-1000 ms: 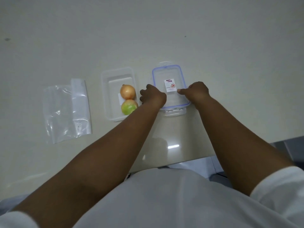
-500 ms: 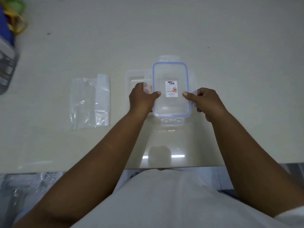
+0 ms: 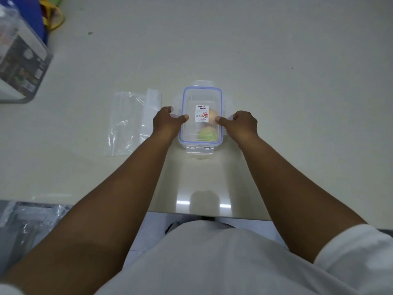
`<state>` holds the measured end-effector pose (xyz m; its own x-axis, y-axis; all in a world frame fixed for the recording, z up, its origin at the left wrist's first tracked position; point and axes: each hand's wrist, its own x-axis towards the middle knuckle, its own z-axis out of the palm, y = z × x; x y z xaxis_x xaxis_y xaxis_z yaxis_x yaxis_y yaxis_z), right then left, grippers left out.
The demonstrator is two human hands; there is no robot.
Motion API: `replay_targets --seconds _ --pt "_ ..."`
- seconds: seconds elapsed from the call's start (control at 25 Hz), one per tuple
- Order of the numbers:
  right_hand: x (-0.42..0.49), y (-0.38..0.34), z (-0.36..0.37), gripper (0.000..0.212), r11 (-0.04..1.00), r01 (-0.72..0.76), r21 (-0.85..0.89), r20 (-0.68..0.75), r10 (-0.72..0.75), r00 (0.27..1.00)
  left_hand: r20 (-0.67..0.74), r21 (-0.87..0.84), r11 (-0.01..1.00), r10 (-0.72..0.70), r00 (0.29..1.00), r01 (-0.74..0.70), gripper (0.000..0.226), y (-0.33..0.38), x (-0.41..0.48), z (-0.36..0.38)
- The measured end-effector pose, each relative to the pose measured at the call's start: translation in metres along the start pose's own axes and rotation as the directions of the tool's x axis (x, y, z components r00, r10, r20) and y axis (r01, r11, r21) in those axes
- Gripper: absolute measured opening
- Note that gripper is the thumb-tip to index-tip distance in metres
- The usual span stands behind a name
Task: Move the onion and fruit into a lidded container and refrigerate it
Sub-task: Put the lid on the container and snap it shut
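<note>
A clear rectangular container stands on the pale table, covered by its blue-rimmed transparent lid (image 3: 201,96) with a small white label. Through the lid I see the tan onion (image 3: 213,117) and, nearer me, the green fruit (image 3: 207,134). My left hand (image 3: 167,122) grips the lid's left edge, thumb on top. My right hand (image 3: 241,124) grips the right edge, thumb pressing the lid. The side flaps sit under my fingers; the front flap (image 3: 199,149) sticks out toward me.
A clear plastic bag (image 3: 129,122) lies flat just left of the container. A transparent box (image 3: 20,60) stands at the far left, with a blue and yellow bag (image 3: 50,15) behind it. The table's front edge (image 3: 204,216) runs close to my body.
Both hands carried the lid left from its spot beside the container and set it on top; the onion and fruit now show through it.
</note>
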<state>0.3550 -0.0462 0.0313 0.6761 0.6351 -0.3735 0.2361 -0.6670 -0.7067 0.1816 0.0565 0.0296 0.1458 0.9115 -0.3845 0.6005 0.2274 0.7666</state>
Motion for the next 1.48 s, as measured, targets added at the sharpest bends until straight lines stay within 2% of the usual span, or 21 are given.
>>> replay_targets --seconds 0.16,0.28,0.32,0.4,0.44,0.52,0.64,0.84,1.08,1.32,1.48 --pt "0.003 0.003 0.004 0.052 0.999 -0.009 -0.045 -0.005 0.009 1.000 0.040 0.005 0.999 -0.044 0.998 0.044 0.077 0.000 0.009 -0.001" --pt "-0.002 0.001 0.005 0.072 0.982 0.059 -0.181 -0.105 -0.079 0.991 -0.029 0.206 0.978 0.031 0.999 -0.025 0.081 0.001 0.011 -0.003" --pt "-0.003 -0.001 0.006 0.069 0.958 0.106 -0.266 -0.127 -0.143 0.982 -0.040 0.279 0.959 0.063 0.997 -0.049 0.076 0.004 0.012 -0.003" --pt "-0.002 -0.008 0.009 0.053 0.919 0.164 -0.359 -0.093 -0.211 0.973 0.010 0.356 0.931 0.085 0.996 -0.083 0.044 0.009 0.014 -0.004" --pt "0.000 -0.013 0.009 0.048 0.923 0.156 -0.351 -0.060 -0.188 0.980 0.041 0.374 0.924 0.070 0.997 -0.080 0.036 0.013 0.016 -0.004" --pt "0.007 -0.022 0.007 0.045 0.944 0.092 -0.317 0.012 -0.093 0.996 0.097 0.397 0.916 0.025 0.995 -0.062 0.039 0.018 0.020 -0.005" --pt "0.017 -0.032 0.001 0.048 0.952 0.016 -0.304 0.087 0.011 0.996 0.116 0.338 0.941 -0.044 0.992 0.002 0.042 0.023 0.026 -0.005" --pt "0.022 -0.031 -0.001 0.042 0.986 -0.124 -0.114 0.133 0.139 0.981 0.171 0.188 0.975 -0.156 0.973 0.123 0.039 0.024 0.034 -0.006" --pt "0.024 -0.024 0.002 0.028 0.984 -0.169 0.050 0.147 0.160 0.976 0.215 0.078 0.978 -0.204 0.955 0.191 0.026 0.019 0.038 -0.007" --pt "0.023 -0.024 0.003 0.022 0.973 -0.192 0.124 0.153 0.173 0.973 0.232 -0.022 0.978 -0.197 0.953 0.207 0.018 0.014 0.035 -0.007" --pt "0.027 -0.022 0.006 0.024 0.978 -0.186 0.096 0.150 0.170 0.974 0.236 -0.018 0.980 -0.188 0.953 0.198 0.018 0.013 0.036 -0.006"
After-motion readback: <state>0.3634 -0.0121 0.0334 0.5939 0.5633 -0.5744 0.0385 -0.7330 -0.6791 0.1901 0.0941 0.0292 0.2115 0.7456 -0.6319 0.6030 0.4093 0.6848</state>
